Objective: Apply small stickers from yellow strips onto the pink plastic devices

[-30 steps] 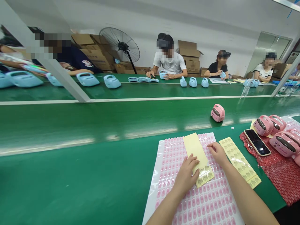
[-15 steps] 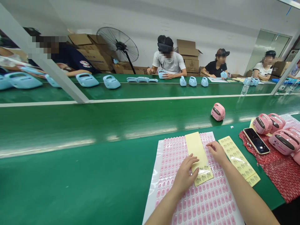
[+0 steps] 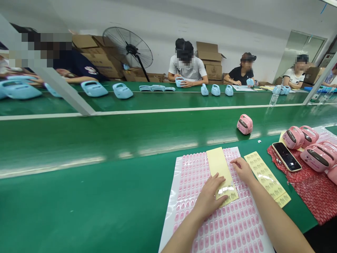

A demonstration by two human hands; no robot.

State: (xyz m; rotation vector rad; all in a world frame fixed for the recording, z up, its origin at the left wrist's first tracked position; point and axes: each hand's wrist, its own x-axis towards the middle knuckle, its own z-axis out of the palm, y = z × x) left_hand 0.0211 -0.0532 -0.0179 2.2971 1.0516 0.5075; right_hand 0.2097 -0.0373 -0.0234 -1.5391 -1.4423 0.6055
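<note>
Head view: L hand (image 3: 209, 193) rests on the yellow strip (image 3: 217, 161), near half, prob. to steady it; grip loosely spread, closed round nothing. Strip lies atop the pink-dotted sheet (image 3: 181, 196) on the tabletop (image 3: 92, 211). R hand (image 3: 243, 170) is just right of strip, thumb & index nearly together; can't tell if they've got anything. Farther right, pink cases (image 3: 314, 160) & phone (image 3: 286, 156) sit on red bubble wrap (image 3: 313, 200), likely vs. scuffs.

Pink sticker sheet (image 3: 221, 225), bottom out-of-frame

Smooth paper yellow strip (image 3: 217, 162), glossy sticker sheet (image 3: 191, 179), bumpy plastic wrap (image 3: 310, 196).
</note>
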